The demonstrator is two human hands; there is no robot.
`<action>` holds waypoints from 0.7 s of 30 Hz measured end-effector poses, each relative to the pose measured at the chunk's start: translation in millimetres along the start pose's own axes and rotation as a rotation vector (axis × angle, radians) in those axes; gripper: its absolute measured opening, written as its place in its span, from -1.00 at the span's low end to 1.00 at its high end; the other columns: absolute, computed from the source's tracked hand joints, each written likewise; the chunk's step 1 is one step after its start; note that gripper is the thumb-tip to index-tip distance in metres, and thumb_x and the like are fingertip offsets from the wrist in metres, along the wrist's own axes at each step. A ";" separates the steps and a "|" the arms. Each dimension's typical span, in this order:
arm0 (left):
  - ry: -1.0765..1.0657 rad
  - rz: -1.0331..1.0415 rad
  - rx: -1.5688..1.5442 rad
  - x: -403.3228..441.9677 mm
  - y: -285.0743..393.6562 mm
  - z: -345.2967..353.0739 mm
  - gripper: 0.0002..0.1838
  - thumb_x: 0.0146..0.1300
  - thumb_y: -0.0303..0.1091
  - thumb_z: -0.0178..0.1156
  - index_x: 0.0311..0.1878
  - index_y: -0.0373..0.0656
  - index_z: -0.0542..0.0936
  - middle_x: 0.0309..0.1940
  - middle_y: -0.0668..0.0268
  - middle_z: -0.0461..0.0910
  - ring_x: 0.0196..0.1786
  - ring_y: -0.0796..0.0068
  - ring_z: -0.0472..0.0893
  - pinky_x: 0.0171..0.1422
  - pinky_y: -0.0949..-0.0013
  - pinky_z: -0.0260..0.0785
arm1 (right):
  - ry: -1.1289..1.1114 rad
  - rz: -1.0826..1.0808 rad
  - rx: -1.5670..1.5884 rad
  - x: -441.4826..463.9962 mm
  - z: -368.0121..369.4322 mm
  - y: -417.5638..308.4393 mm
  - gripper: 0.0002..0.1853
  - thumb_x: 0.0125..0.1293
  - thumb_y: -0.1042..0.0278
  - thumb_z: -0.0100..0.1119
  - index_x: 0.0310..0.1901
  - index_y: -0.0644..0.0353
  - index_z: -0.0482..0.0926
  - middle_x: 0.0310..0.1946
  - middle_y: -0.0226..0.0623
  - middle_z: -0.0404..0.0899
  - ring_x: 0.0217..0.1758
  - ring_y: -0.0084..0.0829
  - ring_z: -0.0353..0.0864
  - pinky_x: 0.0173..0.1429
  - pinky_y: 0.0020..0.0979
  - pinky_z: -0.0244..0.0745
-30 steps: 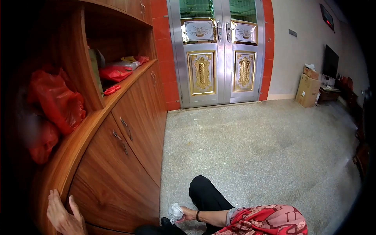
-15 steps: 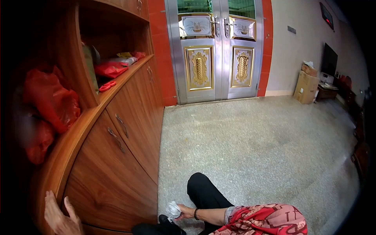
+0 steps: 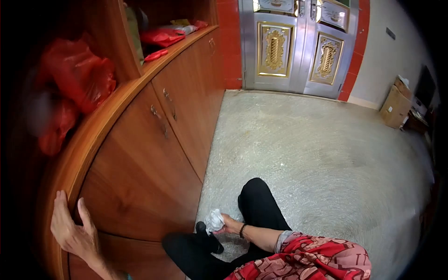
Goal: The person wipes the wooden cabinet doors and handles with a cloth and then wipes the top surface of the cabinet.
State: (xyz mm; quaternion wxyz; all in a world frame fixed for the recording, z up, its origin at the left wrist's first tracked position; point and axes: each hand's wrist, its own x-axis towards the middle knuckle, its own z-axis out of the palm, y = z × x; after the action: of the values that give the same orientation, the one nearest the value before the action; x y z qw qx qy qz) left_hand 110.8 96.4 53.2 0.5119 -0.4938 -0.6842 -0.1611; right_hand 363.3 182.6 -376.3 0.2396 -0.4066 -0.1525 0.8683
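My left hand [image 3: 73, 233] rests on the rounded wooden edge of the cabinet [image 3: 135, 186], fingers stretched out and thumb apart, holding nothing. In my right hand [image 3: 229, 224] is a crumpled white cloth [image 3: 215, 221], with the fingers closed round it. That hand hangs low between my bent knees, above the floor and a little away from the cabinet doors. Part of the cloth is hidden within the grip. Below it shows a black shoe [image 3: 212, 240].
Red plastic bags [image 3: 77, 77] lie on the cabinet top at left. Further along sit a red packet [image 3: 161, 37] and a red-handled item [image 3: 156, 55]. Metal double doors [image 3: 298, 56] stand ahead across the speckled floor [image 3: 289, 140]. A cardboard box [image 3: 395, 105] is by the right wall.
The view has tilted down and turned left, showing more of my legs and left forearm. My left hand still lies on the cabinet edge; my right hand still holds the cloth.
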 end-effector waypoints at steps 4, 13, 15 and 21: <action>0.009 -0.008 -0.002 -0.9 -0.8 1.2 -0.64 0.31 -0.17 0.17 0.05 -0.20 0.60 0.01 0.24 0.62 0.03 0.33 0.59 0.11 0.32 0.35 | -0.004 -0.017 -0.019 -1.5 5.0 -2.9 -0.54 0.36 -0.16 -0.05 0.04 0.02 0.51 -0.06 -0.29 0.59 -0.03 -0.22 0.60 -0.12 -0.04 0.61; -0.004 -0.037 0.026 -1.4 0.1 2.1 -0.63 0.32 -0.09 0.15 0.04 -0.13 0.61 -0.01 0.29 0.63 0.02 0.35 0.60 0.10 0.32 0.36 | -0.029 -0.061 0.035 3.0 4.0 -1.7 -0.58 0.38 -0.11 -0.07 0.01 0.03 0.52 -0.09 -0.29 0.60 -0.05 -0.22 0.61 -0.15 -0.05 0.62; 0.001 -0.040 0.033 -1.2 -0.7 2.9 -0.63 0.32 -0.08 0.15 0.04 -0.12 0.61 -0.01 0.30 0.63 0.02 0.36 0.60 0.11 0.32 0.37 | 0.000 -0.051 0.036 0.9 7.4 -3.9 -0.58 0.38 -0.10 -0.08 0.01 0.03 0.52 -0.08 -0.28 0.60 -0.05 -0.22 0.61 -0.16 -0.04 0.62; 0.029 -0.045 0.021 -2.2 -0.3 2.9 -0.66 0.30 -0.13 0.18 0.03 -0.11 0.62 -0.02 0.31 0.64 0.00 0.36 0.60 0.08 0.34 0.37 | 0.002 -0.022 0.069 4.0 5.7 -0.1 -0.59 0.39 -0.09 -0.09 0.05 0.01 0.50 -0.04 -0.28 0.58 -0.01 -0.19 0.59 -0.15 0.00 0.61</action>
State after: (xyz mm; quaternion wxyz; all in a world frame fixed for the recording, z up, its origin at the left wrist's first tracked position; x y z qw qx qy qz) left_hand 109.0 97.3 50.2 0.5230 -0.4705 -0.6894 -0.1727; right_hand 356.7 184.5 -375.2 0.2631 -0.3972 -0.1265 0.8701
